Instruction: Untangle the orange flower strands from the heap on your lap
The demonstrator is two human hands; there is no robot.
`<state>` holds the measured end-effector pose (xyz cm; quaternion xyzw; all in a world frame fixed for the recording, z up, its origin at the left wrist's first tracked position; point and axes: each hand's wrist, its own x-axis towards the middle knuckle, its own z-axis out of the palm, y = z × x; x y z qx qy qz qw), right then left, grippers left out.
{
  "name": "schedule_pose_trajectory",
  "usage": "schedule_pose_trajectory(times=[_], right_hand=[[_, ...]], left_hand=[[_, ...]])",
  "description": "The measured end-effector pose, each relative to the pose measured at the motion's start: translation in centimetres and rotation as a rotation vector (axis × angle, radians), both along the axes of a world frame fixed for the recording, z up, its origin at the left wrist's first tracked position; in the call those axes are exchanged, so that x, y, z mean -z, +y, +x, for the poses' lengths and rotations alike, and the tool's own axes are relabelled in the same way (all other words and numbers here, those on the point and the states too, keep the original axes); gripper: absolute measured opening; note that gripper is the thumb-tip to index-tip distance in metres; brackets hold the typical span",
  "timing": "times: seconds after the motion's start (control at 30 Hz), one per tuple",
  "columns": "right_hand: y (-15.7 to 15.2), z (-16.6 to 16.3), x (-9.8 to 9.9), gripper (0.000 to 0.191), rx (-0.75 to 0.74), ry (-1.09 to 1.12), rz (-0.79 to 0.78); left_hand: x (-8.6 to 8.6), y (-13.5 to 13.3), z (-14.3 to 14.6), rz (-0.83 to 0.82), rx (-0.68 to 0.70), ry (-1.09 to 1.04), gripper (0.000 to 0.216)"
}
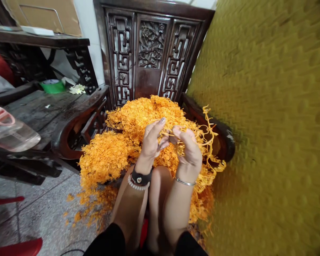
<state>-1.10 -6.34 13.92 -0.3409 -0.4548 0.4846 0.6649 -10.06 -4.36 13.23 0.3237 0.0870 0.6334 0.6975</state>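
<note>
On the left, a clear bottle (14,136) with a pink top is on a dark wooden surface (40,106). Farther on the same surface there are a green ring (53,87) and, just to its right, a small white flower-like thing (77,89). Nearer, some loose orange pieces (88,204) are spread on the speckled floor (52,209). In the middle, a big orange heap (140,119) of thin, curly strands lies before the carved chair back (148,80), in front of the person's knees. Over this heap is the left hand (150,140), with a black band (141,179) on its wrist; its fingers are around one end of an orange strand (210,129), but I cannot tell if they grip it. Close beside, the right hand (189,146) pinches the strand, which trails to the right. On the far right stands a yellow-green bumpy sheet (269,124).
</note>
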Motion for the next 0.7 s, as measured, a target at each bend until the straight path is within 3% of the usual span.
schedule_pose_trajectory(times=[0.17, 0.27, 0.43, 0.57, 0.7], right_hand=[[-1.8, 1.6, -1.8, 0.046, -0.166, 0.160, 0.074], [-2.8, 1.4, -2.9, 0.036, -0.058, 0.149, 0.122], [-2.1, -0.1, -2.5, 0.014, 0.250, 0.192, 0.033], [-1.4, -0.1, -1.9, 0.020, 0.286, 0.172, -0.007], [-1.0, -0.1, -1.7, 0.020, 0.325, 0.087, 0.030]], left_hand=[[0.8, 2.2, -2.4, -0.023, -0.035, -0.340, 0.036], [1.0, 2.7, -3.5, -0.006, 0.027, -0.390, 0.036], [0.3, 1.3, -1.3, 0.143, 0.073, -0.063, 0.024], [0.3, 0.8, 0.5, 0.194, -0.010, 0.160, 0.017], [0.8, 0.7, 0.9, 0.209, -0.156, 0.326, 0.039]])
